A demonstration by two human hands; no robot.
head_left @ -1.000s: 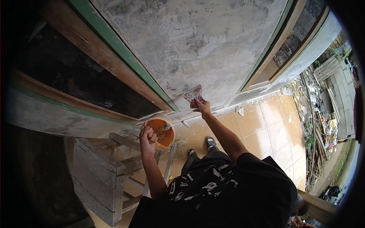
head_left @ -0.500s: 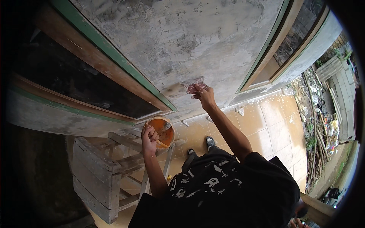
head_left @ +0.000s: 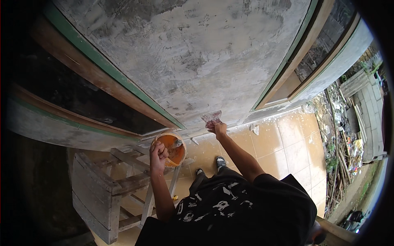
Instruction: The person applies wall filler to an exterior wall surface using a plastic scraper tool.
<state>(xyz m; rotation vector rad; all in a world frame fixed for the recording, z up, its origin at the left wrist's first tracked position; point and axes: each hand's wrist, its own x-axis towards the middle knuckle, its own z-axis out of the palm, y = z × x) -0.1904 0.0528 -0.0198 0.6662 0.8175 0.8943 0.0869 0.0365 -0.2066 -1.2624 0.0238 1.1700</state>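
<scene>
My left hand [head_left: 159,155] is closed on the handle of an orange bucket [head_left: 171,146], which has a greyish tool or lump inside that I cannot make out clearly. My right hand [head_left: 218,128] grips a flat, see-through reddish scraper [head_left: 211,117] against the low part of the patchy grey wall [head_left: 184,53], between two framed windows. A weathered wooden stand [head_left: 100,188] is at the lower left, under and beside the bucket.
Green-edged dark window frames [head_left: 86,82] run along the left, and another window [head_left: 295,69] is at the right. Tan floor tiles [head_left: 266,143] lie below the wall, flecked white. Branches and rubbish [head_left: 336,156] border the tiles at the right, beside grey blocks [head_left: 367,115].
My right hand and the scraper rose slightly on the wall, then moved down toward its base. The whole view has shifted a little. My left hand still grips the bucket.
</scene>
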